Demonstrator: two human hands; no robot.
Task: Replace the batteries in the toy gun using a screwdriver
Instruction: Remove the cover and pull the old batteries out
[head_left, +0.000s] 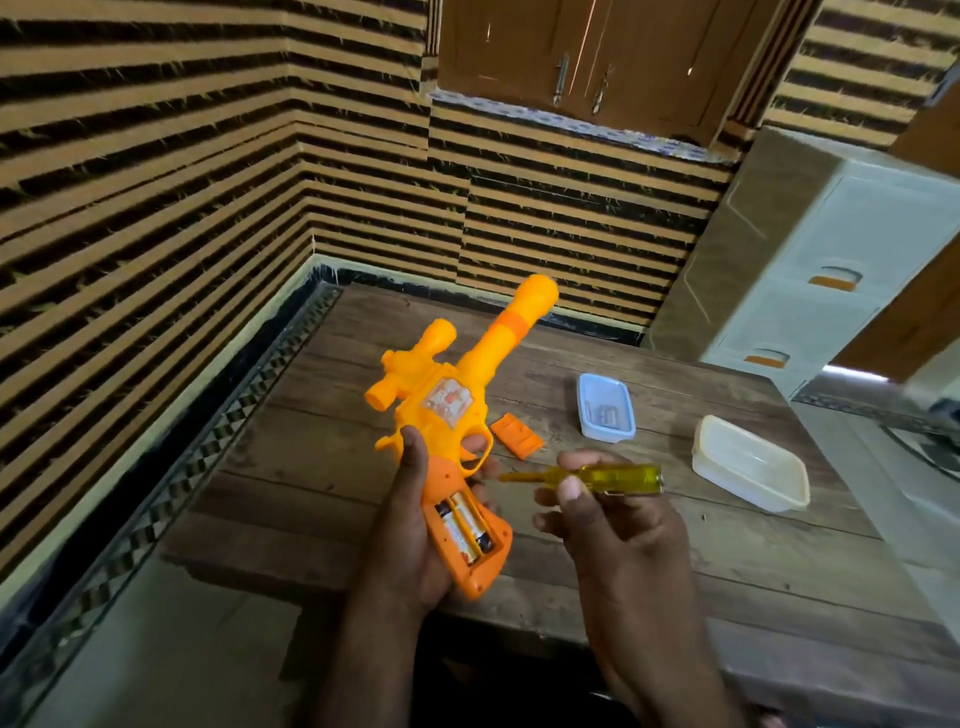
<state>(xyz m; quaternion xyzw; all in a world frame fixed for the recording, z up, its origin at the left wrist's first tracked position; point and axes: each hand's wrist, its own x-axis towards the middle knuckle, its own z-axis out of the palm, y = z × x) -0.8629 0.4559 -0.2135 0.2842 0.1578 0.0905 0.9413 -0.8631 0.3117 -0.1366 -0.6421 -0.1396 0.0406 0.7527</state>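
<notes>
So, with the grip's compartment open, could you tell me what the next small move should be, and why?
Probably bring the screwdriver tip down to lever out a battery. The cover already lies on the table, both cells sit exposed in the gun held by the left hand, and the right hand holds the tool pointing toward it.

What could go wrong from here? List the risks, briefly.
1. The batteries sit exposed in the open grip of the toy gun, held tilted by the left hand; they might slip out.
2. The screwdriver in the right hand points toward the left hand's fingers; a slip could jab them.
3. The cover lies loose on the table.
</notes>
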